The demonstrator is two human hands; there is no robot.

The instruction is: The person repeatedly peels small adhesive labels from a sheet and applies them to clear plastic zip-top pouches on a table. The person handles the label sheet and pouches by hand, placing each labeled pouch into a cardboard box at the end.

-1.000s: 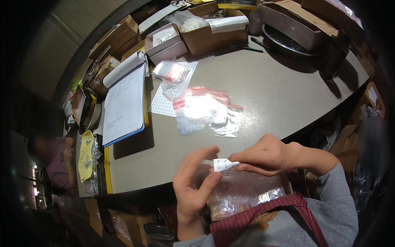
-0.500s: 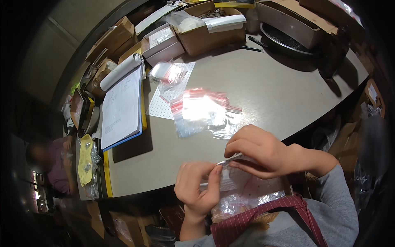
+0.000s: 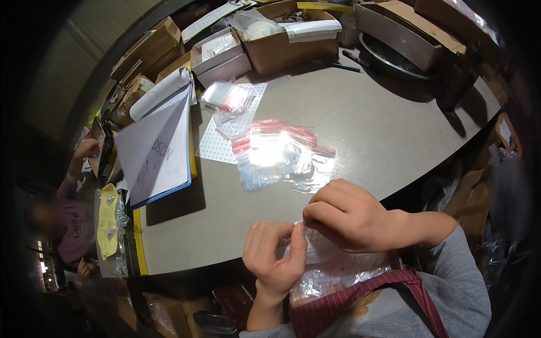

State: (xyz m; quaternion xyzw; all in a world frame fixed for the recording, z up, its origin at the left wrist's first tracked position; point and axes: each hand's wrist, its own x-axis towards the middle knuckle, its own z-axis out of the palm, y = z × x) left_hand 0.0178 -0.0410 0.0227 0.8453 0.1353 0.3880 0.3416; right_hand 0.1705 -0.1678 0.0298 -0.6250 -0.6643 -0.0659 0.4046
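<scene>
My left hand (image 3: 276, 248) and my right hand (image 3: 352, 217) meet fingertip to fingertip beyond the table's near edge. Pinched between their fingers is a small white piece (image 3: 299, 223), mostly covered by the fingers, so its kind cannot be made out. Under the hands, near my lap, lie clear plastic bags (image 3: 329, 280) with small things in them, partly hidden by my wrists. A fanned pile of clear zip bags with red strips (image 3: 276, 149) rests on the table just past my hands. Behind it, more zip bags (image 3: 225, 97) lie over a dotted white sheet (image 3: 213, 144).
A blue clipboard (image 3: 163, 200) with a lifting page lies at the left. Cardboard boxes (image 3: 293, 50), a black round pan (image 3: 389, 59) and a marker (image 3: 354, 57) line the back. A yellow paper (image 3: 107, 225) lies far left, near another person in purple (image 3: 73, 225).
My hands have drawn closer together over the white piece, covering more of it. The clipboard's top page has lifted. At the left, the other person's arm has risen toward the boxes.
</scene>
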